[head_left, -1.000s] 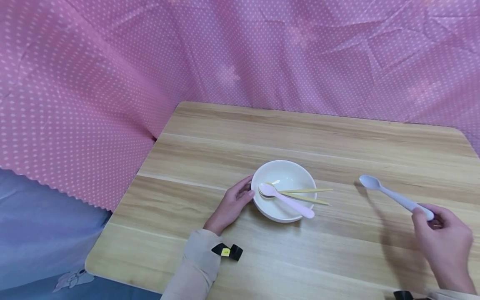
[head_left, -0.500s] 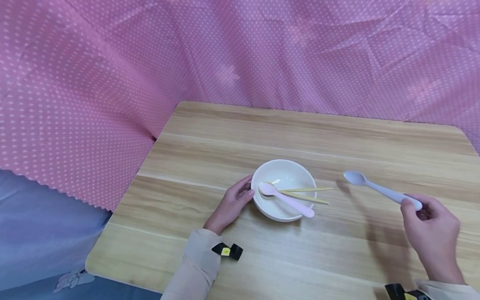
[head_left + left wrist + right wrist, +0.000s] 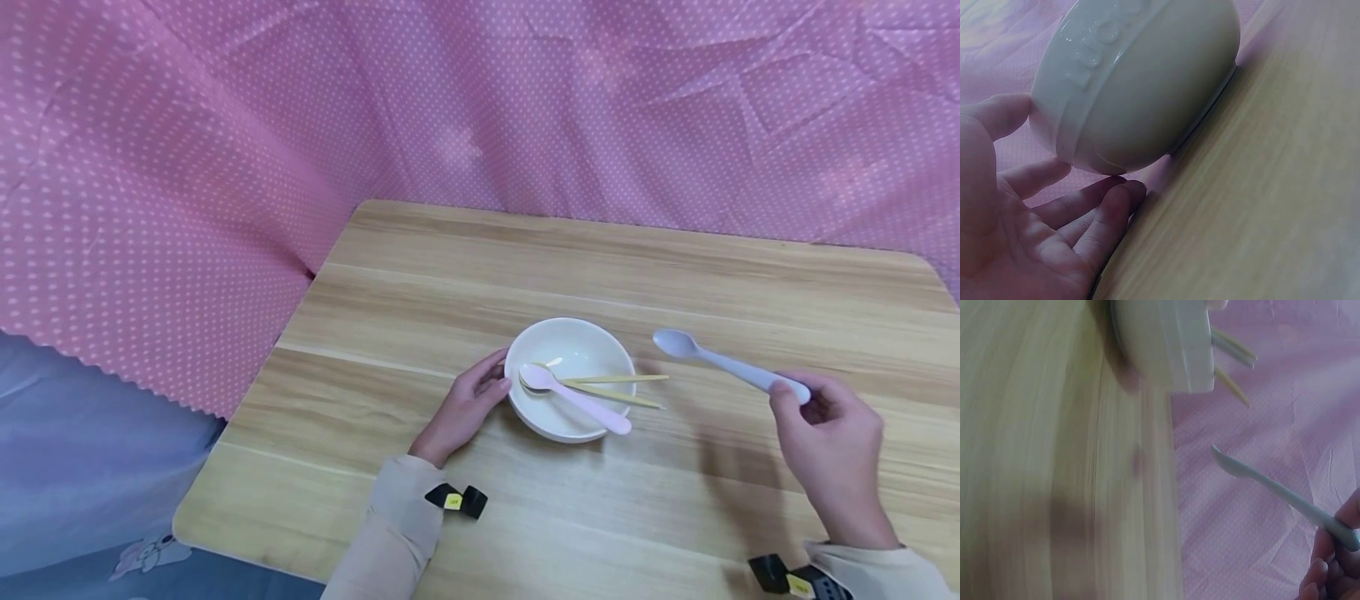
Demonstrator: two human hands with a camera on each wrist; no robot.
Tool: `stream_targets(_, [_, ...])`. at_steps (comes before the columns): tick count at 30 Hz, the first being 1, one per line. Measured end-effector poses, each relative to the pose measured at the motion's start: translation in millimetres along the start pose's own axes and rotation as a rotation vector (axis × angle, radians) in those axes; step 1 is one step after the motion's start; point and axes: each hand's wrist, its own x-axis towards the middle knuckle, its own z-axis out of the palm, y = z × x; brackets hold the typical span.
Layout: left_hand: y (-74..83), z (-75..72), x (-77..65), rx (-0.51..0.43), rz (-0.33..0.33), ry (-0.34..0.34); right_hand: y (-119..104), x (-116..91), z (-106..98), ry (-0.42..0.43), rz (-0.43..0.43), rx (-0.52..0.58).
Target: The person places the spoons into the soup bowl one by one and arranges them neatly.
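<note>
A white bowl (image 3: 573, 340) stands on the wooden table. My left hand (image 3: 467, 408) touches its left side; in the left wrist view, the thumb and some fingertips meet the outer wall, with the palm apart. Raised letters show on the bowl (image 3: 1147, 81). A pink spoon (image 3: 585, 405) lies across the bowl, its handle over the near right rim. Two yellow handles (image 3: 637, 379) stick out to the right. My right hand (image 3: 832, 442) pinches a pale blue-grey spoon (image 3: 727, 362) by its handle end, raised above the table, with its scoop toward the bowl.
The wooden table (image 3: 450, 283) reaches to a pink polka-dot cloth (image 3: 480, 100) hanging behind and at the left. Blue fabric (image 3: 90, 467) lies beyond the table's left edge. Each sleeve cuff has a black wrist device (image 3: 457, 500).
My right hand has moved leftward and slightly away from me, bringing the blue-grey spoon nearer to the bowl. The left hand, bowl and pink spoon have stayed in place.
</note>
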Motion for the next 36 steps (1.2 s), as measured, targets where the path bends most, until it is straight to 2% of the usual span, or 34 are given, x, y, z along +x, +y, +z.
stream_targets(11, [0.1, -0.6, 0.5, -0.004, -0.001, -0.012, -15, -8, 12, -0.055, -0.063, 0.028])
stream_targets(20, [0.9, 0.3, -0.2, 0.004, -0.006, -0.007, -23, -13, 20, -0.108, -0.087, -0.002])
stream_targets(26, [1.3, 0.3, -0.5, 0.003, 0.003, -0.008, -25, -15, 25, -0.143, -0.119, 0.010])
stream_targets(31, [0.5, 0.4, 0.1, -0.012, 0.045, -0.011, -25, -18, 30, -0.171, -0.136, 0.014])
stream_targets(36, [-18.6, 0.6, 8.3, -0.031, 0.065, -0.001, -28, -21, 34, -0.210, -0.163, 0.013])
